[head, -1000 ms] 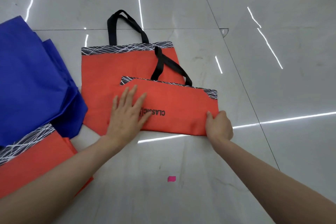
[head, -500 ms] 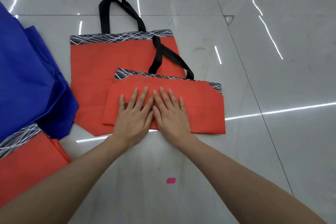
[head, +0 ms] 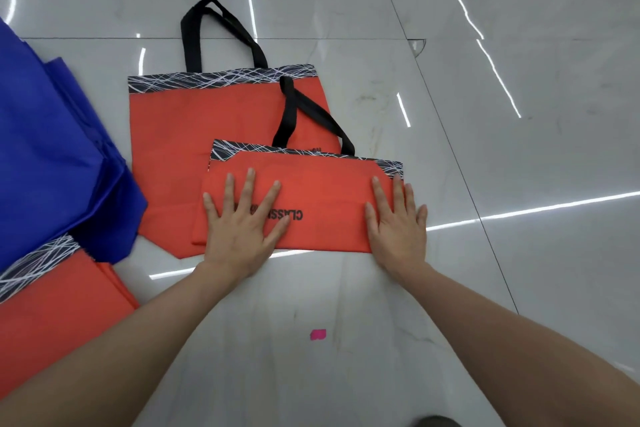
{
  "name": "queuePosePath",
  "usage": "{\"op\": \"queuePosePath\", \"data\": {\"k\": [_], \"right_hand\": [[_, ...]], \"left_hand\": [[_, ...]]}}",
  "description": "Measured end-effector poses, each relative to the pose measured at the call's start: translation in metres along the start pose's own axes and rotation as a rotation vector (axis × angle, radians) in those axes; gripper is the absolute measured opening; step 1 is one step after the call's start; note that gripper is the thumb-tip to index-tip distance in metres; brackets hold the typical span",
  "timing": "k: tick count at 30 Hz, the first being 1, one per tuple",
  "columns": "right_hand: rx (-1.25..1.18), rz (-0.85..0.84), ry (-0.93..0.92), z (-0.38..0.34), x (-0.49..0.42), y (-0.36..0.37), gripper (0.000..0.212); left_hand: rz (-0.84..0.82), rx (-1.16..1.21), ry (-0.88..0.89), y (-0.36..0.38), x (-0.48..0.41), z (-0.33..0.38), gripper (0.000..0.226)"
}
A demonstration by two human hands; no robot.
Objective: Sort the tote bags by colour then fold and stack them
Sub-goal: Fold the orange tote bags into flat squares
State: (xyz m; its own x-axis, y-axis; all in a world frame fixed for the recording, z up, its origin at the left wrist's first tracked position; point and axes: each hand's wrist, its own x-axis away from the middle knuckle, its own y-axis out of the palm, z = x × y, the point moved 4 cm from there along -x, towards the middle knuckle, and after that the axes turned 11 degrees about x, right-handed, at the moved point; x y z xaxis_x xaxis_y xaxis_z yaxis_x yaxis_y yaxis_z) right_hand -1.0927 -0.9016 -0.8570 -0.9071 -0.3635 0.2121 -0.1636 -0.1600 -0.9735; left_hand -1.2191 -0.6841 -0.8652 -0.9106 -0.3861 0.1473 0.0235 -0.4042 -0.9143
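Note:
A folded orange tote bag (head: 322, 194) with a black-and-white patterned band and black handles lies on the glossy floor, overlapping a flat unfolded orange tote bag (head: 194, 128). My left hand (head: 242, 222) presses flat on the folded bag's left part, fingers spread, partly covering black printed lettering. My right hand (head: 396, 222) presses flat on its right end, near the corner. Blue tote bags (head: 52, 152) lie heaped at the left. Another orange tote bag (head: 55, 315) lies at the lower left, partly under the blue ones.
The floor (head: 519, 253) is shiny pale tile with bright light reflections and dark joint lines. A small pink scrap (head: 318, 334) lies on the tile between my forearms. A dark shape (head: 438, 421) shows at the bottom edge.
Both hands were together at the folded bag's middle half a second ago; they have slid apart, left hand leftward and right hand to the right end. The printed lettering shows again.

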Motion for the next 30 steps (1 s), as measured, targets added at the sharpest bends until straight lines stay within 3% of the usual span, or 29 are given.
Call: {"op": "queuePosePath", "data": {"k": [2,4,7,9,13,19,25,30], "right_hand": [[0.035,0.009,-0.009,0.004,0.006,0.001,0.063],[0.094,0.125,-0.039,0.002,0.014,-0.007,0.06],[0.163,0.321,-0.26,-0.009,0.035,-0.011,0.053],[0.155,0.31,-0.364,-0.017,0.052,-0.003,0.05],[0.062,0.183,-0.24,-0.022,0.07,0.016,0.05],[0.053,0.239,-0.22,-0.023,0.071,0.019,0.049],[0.016,0.249,-0.203,-0.021,0.073,0.019,0.049],[0.018,0.253,-0.186,-0.023,0.073,0.017,0.05]], "left_hand": [[-0.01,0.022,-0.019,0.001,0.01,0.005,0.07],[-0.021,0.011,-0.03,0.005,0.026,0.014,0.07],[0.027,-0.041,0.007,0.014,0.06,0.029,0.066],[0.041,-0.055,0.07,0.017,0.081,0.037,0.064],[0.064,-0.055,0.27,0.019,0.087,0.072,0.053],[-0.051,0.033,0.298,0.044,0.065,0.093,0.052],[0.106,0.025,0.068,0.021,0.06,0.032,0.056],[0.142,0.042,-0.064,0.016,0.062,0.017,0.06]]}}
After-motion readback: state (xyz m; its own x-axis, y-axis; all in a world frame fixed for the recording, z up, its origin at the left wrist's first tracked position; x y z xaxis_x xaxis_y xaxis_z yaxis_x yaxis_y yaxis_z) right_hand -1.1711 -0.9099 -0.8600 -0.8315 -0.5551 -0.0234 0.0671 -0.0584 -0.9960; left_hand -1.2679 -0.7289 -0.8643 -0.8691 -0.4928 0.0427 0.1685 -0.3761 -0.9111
